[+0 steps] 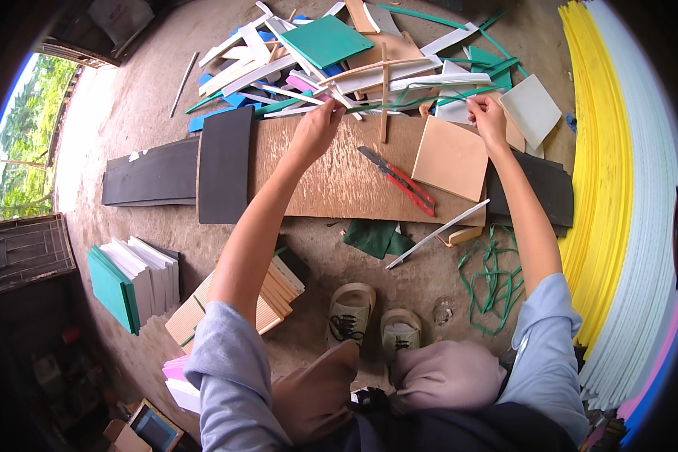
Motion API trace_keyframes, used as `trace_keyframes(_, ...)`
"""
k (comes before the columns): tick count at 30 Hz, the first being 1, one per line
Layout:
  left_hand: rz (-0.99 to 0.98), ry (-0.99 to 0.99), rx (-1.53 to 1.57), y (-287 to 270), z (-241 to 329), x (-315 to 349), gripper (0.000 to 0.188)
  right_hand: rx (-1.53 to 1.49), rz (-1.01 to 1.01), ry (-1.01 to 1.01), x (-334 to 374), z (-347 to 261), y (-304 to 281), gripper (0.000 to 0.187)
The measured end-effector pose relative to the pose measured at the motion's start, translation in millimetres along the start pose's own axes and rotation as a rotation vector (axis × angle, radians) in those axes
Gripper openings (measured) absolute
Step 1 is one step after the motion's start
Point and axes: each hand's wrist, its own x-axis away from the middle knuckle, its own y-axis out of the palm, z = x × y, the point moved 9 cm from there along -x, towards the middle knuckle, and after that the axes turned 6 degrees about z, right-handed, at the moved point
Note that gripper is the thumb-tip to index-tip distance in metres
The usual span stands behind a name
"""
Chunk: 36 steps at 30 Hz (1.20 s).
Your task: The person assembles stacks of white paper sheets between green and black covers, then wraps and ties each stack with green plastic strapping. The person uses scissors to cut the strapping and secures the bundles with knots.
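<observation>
- Left hand (318, 123) and right hand (486, 113) are well apart, each pinched shut on one end of a thin green strip (407, 102)
- The strip is stretched between them over the far edge of the brown board (331, 181), against the pile of foam offcuts (339, 53)
- A red utility knife (399, 181) lies on the board, beside a tan square sheet (450, 158)

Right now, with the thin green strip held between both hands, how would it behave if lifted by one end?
The thin green strip would probably droop: it is long and narrow between the left hand and right hand. Similar green strips on the floor lie in loose loops, suggesting floppy, light material.
</observation>
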Motion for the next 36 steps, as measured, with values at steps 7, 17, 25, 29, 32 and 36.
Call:
trace_keyframes(7, -0.155, -0.194, -0.407, 7.4, -24.7, 20.3, 0.051, 0.607, 0.216, 0.038, -1.0, -1.3, -2.9, 0.047)
trace_keyframes(17, 0.041, -0.012, -0.274, -162.4, 49.6, 172.4, 0.030, 0.093, -0.674, -0.782, 229.8, -185.8, 161.9, 0.020)
trace_keyframes(25, 0.332, -0.440, -0.380, -294.2, 2.7, 404.2, 0.022, 0.320, -1.120, -1.209, 474.1, -275.4, 249.3, 0.017)
trace_keyframes(29, 0.422, -0.409, -0.494, -273.4, -9.1, 441.6, 0.028, 0.586, -1.022, -1.424, 531.3, -252.9, 255.5, 0.025)
trace_keyframes(32, 0.445, -0.461, -0.576, -271.5, -3.1, 449.8, 0.026, 0.553, -0.873, -1.502, 542.1, -253.2, 246.7, 0.025)
trace_keyframes(36, 0.469, -0.409, -0.539, -266.0, 2.5, 441.0, 0.024, 0.702, -0.997, -1.244, 514.4, -233.5, 257.6, 0.028)
